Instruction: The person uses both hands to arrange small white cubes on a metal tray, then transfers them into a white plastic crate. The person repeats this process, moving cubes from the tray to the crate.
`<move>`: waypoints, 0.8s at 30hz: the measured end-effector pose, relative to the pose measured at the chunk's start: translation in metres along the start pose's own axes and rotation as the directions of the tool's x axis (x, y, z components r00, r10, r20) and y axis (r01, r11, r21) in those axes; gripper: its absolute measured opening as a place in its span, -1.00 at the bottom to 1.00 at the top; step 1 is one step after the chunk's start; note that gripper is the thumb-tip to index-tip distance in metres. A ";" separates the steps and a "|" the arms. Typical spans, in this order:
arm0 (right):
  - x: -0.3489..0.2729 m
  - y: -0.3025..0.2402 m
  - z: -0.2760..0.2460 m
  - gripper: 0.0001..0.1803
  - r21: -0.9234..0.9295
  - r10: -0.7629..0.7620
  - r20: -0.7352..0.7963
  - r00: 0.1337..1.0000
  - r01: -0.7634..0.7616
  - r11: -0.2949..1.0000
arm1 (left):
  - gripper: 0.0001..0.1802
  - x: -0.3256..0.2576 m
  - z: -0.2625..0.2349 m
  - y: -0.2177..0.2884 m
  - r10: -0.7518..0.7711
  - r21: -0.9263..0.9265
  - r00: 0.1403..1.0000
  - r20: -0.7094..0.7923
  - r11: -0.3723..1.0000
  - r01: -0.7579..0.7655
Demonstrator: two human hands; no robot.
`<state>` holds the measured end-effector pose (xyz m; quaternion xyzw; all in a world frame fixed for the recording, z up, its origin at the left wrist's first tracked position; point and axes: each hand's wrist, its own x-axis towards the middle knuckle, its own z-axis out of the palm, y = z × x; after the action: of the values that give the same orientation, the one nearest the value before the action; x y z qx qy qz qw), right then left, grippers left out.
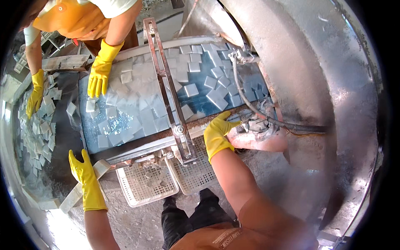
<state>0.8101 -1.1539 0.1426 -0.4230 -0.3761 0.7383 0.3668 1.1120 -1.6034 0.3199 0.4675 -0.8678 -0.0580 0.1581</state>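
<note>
My left hand, in a yellow rubber glove, hangs flat with fingers together near the lower left corner of a blue conveyor belt; it holds nothing. My right hand, also gloved in yellow, rests on the belt's rusty near edge, fingers spread, beside a black hose. Several pale square tiles lie wet on the belt. A metal bar crosses the belt.
Across the belt another person in an orange apron has one yellow glove on belt tiles and the other on a tile pile. Two perforated white trays sit below. A large metal drum curves at right.
</note>
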 end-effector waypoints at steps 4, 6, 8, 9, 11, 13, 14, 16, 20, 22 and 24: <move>0.003 0.031 -0.006 -0.26 -0.048 -0.253 -0.018 0.967 0.252 0.966 | -0.26 0.001 -0.006 0.008 0.418 -0.022 0.906 -0.062 0.907 -0.420; 0.046 0.065 -0.030 -0.26 -0.322 -0.460 0.066 0.885 0.456 0.830 | -0.21 0.005 -0.011 0.055 0.660 -0.032 0.751 -0.010 0.750 -0.660; 0.018 0.052 -0.020 -0.25 -0.514 -0.397 0.060 0.916 0.370 0.774 | -0.10 -0.002 -0.004 0.097 0.766 -0.165 0.636 0.096 0.642 -0.748; -0.011 0.027 -0.003 -0.25 -0.696 -0.369 0.094 0.925 0.326 0.639 | -0.05 -0.006 -0.004 0.118 0.754 -0.158 0.607 0.250 0.651 -0.743; -0.024 -0.001 0.005 -0.24 -0.824 -0.383 0.116 0.916 0.304 0.478 | -0.01 -0.010 0.029 0.163 0.872 -0.312 0.460 0.169 0.490 -0.814; -0.035 -0.017 0.014 -0.24 -0.831 -0.376 0.128 0.918 0.306 0.464 | 0.08 -0.025 0.066 0.198 0.816 -0.195 0.486 0.313 0.555 -0.808; -0.040 -0.026 0.019 -0.23 -0.834 -0.376 0.130 0.917 0.306 0.458 | 0.10 -0.033 0.077 0.216 0.796 -0.180 0.524 0.304 0.588 -0.788; -0.031 -0.020 0.017 -0.24 -0.784 -0.392 0.119 0.912 0.328 0.526 | 0.10 -0.046 0.089 0.246 0.787 -0.154 0.551 0.278 0.603 -0.783; -0.056 -0.039 0.024 -0.24 -0.860 -0.375 0.166 0.912 0.320 0.397 | 0.08 -0.075 0.119 0.292 0.679 -0.186 0.611 0.407 0.716 -0.672; -0.049 -0.044 0.023 -0.21 -0.866 -0.430 0.183 0.884 0.351 0.355 | 0.04 -0.080 0.131 0.299 0.739 -0.225 0.582 0.340 0.665 -0.712; -0.053 -0.042 0.024 -0.20 -0.907 -0.454 0.180 0.873 0.326 0.268 | 0.00 -0.082 0.128 0.304 0.756 -0.217 0.575 0.311 0.646 -0.732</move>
<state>0.8173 -1.1866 0.2061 -0.4891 -0.7897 0.2636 0.2603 0.8710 -1.3726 0.2563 0.0344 -0.9941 -0.1020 0.0141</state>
